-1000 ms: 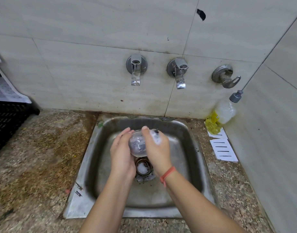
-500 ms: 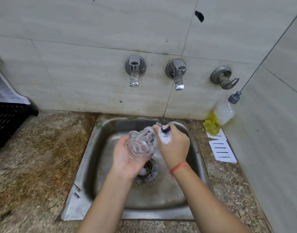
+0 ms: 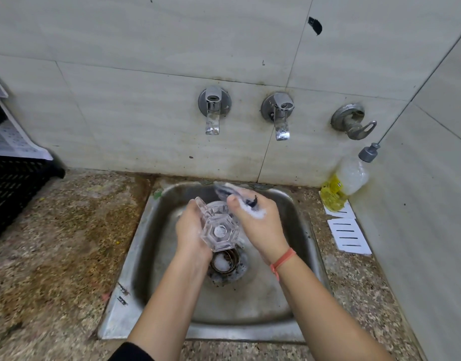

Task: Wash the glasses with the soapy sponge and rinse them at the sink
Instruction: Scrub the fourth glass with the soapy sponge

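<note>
The left hand [image 3: 189, 230] has the glass [image 3: 220, 231] in it, with the fingers curled round its side; the glass lies tipped over, its thick six-sided bottom facing up toward the person and its open mouth pointing away, toward the back of the sink [image 3: 135, 259]; I think it is held that way so the other hand can get at the mouth and the inside. The right hand [image 3: 260, 227] is closed round the sponge [image 3: 228, 191], which is dark and wet with white foam on it; the sponge pokes out past the fingers, just over the rim of the glass, and there is foam on the knuckles too; whether the sponge touches the rim or is just above it, I cannot tell. Both hands are low over the middle of the sink, right above the drain [image 3: 225, 263] — so the suds drip down into it and not onto the counter [image 3: 54, 243]; some foam sits in the drain already.

The job looks to be at the scrubbing part; the rinsing is not done yet, for no water comes from the tap [image 3: 212, 110] above the hands or from the one beside it. The soap bottle [image 3: 346, 181] stands in the corner to the right, well apart from the hands. A soapy glass is slippery — a firm hold matters, or it may slide and hit the steel.
</note>
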### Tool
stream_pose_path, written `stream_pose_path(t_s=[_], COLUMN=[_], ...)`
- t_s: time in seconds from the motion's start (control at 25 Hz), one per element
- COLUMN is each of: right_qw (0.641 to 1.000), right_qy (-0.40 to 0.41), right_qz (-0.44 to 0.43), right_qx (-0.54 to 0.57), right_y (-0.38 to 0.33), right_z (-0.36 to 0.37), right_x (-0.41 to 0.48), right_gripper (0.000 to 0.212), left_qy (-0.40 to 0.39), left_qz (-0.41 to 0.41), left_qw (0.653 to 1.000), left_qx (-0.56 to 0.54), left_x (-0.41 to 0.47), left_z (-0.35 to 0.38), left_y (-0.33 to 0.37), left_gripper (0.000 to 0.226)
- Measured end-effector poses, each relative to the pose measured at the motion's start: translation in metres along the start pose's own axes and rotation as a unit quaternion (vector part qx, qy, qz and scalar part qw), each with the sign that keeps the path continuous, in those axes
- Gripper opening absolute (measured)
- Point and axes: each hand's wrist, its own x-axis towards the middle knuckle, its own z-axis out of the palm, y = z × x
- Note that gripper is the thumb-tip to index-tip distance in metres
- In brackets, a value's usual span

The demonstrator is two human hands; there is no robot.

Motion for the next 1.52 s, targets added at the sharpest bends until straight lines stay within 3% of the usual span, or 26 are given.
stream_pose_path(t_s=[0.08, 0.16, 0.28, 0.44, 0.56, 0.68, 0.76, 0.84, 0.96, 1.04, 1.2, 1.36, 1.4, 1.52], right_qw=[0.988, 0.974, 0.982, 0.971, 0.966, 0.978, 0.965, 0.958, 0.981, 0.981, 0.945, 0.98, 0.978, 0.945], right_qy=[-0.12, -0.118, -0.11, -0.179, -0.197, -0.179, -0.238, -0.263, -0.118, -0.091, -0.277, -0.113, -0.119, -0.248], right_qz=[0.075, 0.152, 0.142, 0.149, 0.151, 0.109, 0.109, 0.115, 0.152, 0.169, 0.158, 0.164, 0.169, 0.19], right_qx=[0.062, 0.121, 0.049, 0.064, 0.07, 0.025, 0.03, 0.023, 0.033, 0.028, 0.072, -0.001, 0.009, 0.095], right_y=[-0.005, -0.009, -0.01, -0.008, -0.009, -0.009, -0.007, -0.008, -0.007, -0.005, -0.006, -0.007, -0.006, -0.005], right_z=[-0.005, -0.008, -0.008, -0.017, -0.017, -0.011, -0.016, -0.016, 0.001, 0.003, -0.01, 0.004, 0.003, -0.003], right_x=[0.0, 0.001, 0.001, 0.002, 0.003, 0.003, 0.007, 0.009, 0.01, 0.01, 0.003, 0.008, 0.01, 0.002], right_gripper=[0.034, 0.052, 0.015, 0.017, 0.013, 0.031, 0.049, 0.05, 0.025, 0.022, 0.036, 0.022, 0.024, 0.037], left_qy=[0.02, 0.034, 0.049, 0.031, 0.026, 0.021, 0.013, 0.015, 0.006, 0.013, 0.015, 0.022, 0.022, 0.032], left_qz=[0.043, 0.096, 0.129, 0.129, 0.137, 0.144, 0.142, 0.125, 0.099, 0.1, 0.104, 0.109, 0.109, 0.083], left_qw=[0.997, 0.983, 0.956, 0.941, 0.935, 0.932, 0.933, 0.937, 0.947, 0.942, 0.948, 0.937, 0.938, 0.962], left_qx=[0.06, 0.15, 0.258, 0.312, 0.326, 0.331, 0.33, 0.327, 0.307, 0.32, 0.301, 0.332, 0.327, 0.26], left_x=[0.005, 0.004, -0.003, -0.008, -0.008, -0.008, -0.006, -0.003, -0.002, -0.005, -0.001, -0.003, -0.003, 0.005], left_z=[-0.002, -0.004, -0.002, -0.001, -0.001, 0.001, 0.0, -0.004, -0.007, -0.008, -0.013, -0.009, -0.01, -0.018], left_y=[0.007, 0.013, 0.02, 0.023, 0.022, 0.024, 0.025, 0.024, 0.015, 0.01, 0.016, 0.014, 0.014, 0.012], left_gripper=[0.032, 0.042, 0.048, 0.05, 0.051, 0.047, 0.045, 0.043, 0.037, 0.037, 0.033, 0.036, 0.037, 0.036])
